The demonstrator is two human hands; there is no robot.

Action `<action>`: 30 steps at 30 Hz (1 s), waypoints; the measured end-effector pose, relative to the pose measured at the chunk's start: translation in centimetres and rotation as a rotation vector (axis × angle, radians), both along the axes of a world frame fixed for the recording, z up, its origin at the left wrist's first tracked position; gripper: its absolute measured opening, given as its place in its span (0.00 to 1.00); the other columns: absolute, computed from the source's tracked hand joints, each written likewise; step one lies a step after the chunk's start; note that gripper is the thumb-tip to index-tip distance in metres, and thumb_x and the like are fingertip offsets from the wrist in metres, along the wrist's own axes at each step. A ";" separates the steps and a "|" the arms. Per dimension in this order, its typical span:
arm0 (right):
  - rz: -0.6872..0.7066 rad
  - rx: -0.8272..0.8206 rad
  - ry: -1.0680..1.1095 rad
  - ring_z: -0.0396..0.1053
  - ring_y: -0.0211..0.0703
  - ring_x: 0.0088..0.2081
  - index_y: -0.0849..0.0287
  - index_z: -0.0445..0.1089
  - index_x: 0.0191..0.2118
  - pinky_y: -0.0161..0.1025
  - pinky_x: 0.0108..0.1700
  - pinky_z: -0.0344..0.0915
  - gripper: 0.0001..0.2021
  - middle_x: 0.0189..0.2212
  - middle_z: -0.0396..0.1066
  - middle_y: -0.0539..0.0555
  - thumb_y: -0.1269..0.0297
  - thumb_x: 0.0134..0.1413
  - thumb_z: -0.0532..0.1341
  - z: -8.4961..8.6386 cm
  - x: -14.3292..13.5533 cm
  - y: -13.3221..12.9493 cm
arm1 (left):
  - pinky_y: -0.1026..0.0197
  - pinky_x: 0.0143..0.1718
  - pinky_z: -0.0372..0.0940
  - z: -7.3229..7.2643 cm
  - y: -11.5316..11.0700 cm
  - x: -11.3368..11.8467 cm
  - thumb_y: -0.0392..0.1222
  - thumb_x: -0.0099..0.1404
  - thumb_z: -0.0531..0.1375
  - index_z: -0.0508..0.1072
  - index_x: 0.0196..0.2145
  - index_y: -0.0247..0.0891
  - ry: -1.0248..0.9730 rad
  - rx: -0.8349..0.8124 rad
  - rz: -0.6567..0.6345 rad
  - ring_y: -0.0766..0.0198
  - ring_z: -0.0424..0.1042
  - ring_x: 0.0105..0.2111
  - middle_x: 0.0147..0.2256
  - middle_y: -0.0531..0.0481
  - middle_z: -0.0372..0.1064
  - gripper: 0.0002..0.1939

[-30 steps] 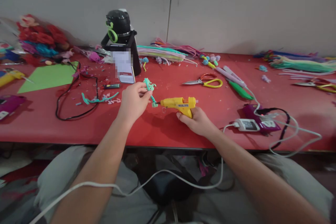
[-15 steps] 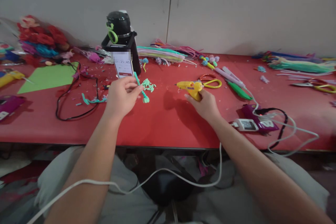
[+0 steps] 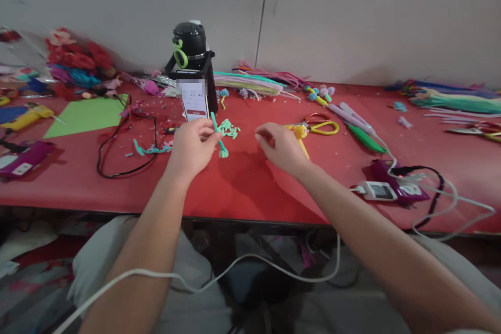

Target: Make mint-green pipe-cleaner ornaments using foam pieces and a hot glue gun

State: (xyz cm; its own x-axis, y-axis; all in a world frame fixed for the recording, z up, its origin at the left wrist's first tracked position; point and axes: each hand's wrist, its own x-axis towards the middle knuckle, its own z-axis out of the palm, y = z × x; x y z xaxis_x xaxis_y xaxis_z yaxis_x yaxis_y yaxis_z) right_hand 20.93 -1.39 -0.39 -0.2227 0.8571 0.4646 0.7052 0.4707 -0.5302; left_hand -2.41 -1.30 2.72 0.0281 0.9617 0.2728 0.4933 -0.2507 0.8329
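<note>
Between thumb and fingertips, my left hand [image 3: 191,147] pinches a green pipe cleaner piece [image 3: 222,146], held slanting, with a small bundled head at its lower end. Just beyond it lies a pile of short green cut bits [image 3: 230,128] on the red table. My right hand [image 3: 279,145] is loosely curved over the table, thumb and fingers apart, holding nothing. The yellow glue gun [image 3: 301,133] rests on the table just right of that hand, which partly hides it. Behind it are scissors [image 3: 325,128] with yellow and red handles.
A phone [image 3: 194,102] leans on a black bottle [image 3: 191,39] behind my left hand. Pipe cleaner bundles [image 3: 250,83] lie along the wall. A white cable [image 3: 250,257] hangs across my lap. A purple power block [image 3: 410,191] with cords sits at right, green paper [image 3: 88,117] at left.
My right hand has let go of the glue gun and moved left toward the pipe cleaner. The gun now stays on the table. My left hand keeps its hold.
</note>
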 end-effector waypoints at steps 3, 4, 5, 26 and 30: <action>-0.146 -0.150 -0.119 0.73 0.49 0.44 0.61 0.75 0.41 0.44 0.48 0.67 0.08 0.42 0.77 0.61 0.69 0.65 0.58 0.0 -2.6 4.0 | 0.57 0.36 0.77 -0.1 -0.1 0.1 0.36 0.62 0.66 0.73 0.39 0.37 0.022 -0.012 0.006 0.56 0.81 0.34 0.35 0.45 0.80 0.07; -0.188 -0.216 -0.166 0.73 0.50 0.45 0.61 0.76 0.41 0.45 0.49 0.67 0.08 0.44 0.77 0.62 0.68 0.65 0.58 0.1 -3.4 5.3 | 0.57 0.37 0.77 -0.1 -0.1 0.1 0.37 0.62 0.66 0.73 0.39 0.37 0.027 -0.018 0.002 0.55 0.81 0.35 0.35 0.45 0.80 0.07; -0.214 -0.274 -0.204 0.73 0.51 0.46 0.61 0.76 0.42 0.45 0.49 0.67 0.08 0.45 0.77 0.63 0.68 0.65 0.59 0.1 -4.0 6.4 | 0.57 0.37 0.77 -0.1 -0.2 0.1 0.37 0.62 0.66 0.73 0.39 0.37 0.035 -0.021 -0.004 0.55 0.81 0.35 0.34 0.46 0.80 0.07; 0.034 -0.221 0.018 0.77 0.47 0.44 0.60 0.79 0.40 0.42 0.49 0.70 0.11 0.42 0.81 0.58 0.77 0.59 0.60 -0.1 -1.8 3.1 | 0.56 0.34 0.76 -1.5 -0.4 1.7 0.40 0.63 0.64 0.75 0.37 0.40 0.058 -0.032 -0.104 0.54 0.81 0.36 0.37 0.44 0.80 0.04; 0.045 -0.225 0.077 0.77 0.46 0.41 0.59 0.81 0.38 0.41 0.47 0.69 0.08 0.39 0.81 0.57 0.73 0.60 0.62 0.7 -1.6 1.2 | 0.55 0.35 0.77 -1.9 -0.6 2.4 0.41 0.63 0.64 0.74 0.35 0.40 0.028 -0.067 -0.161 0.53 0.81 0.38 0.36 0.44 0.79 0.04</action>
State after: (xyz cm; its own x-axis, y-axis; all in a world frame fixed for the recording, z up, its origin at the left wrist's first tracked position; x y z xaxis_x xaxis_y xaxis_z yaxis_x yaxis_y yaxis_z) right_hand 19.38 -0.18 0.31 -0.2341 0.9309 0.2804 0.6396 0.3647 -0.6767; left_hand -0.01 -1.92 0.80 0.1894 0.9602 0.2051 0.4742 -0.2723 0.8372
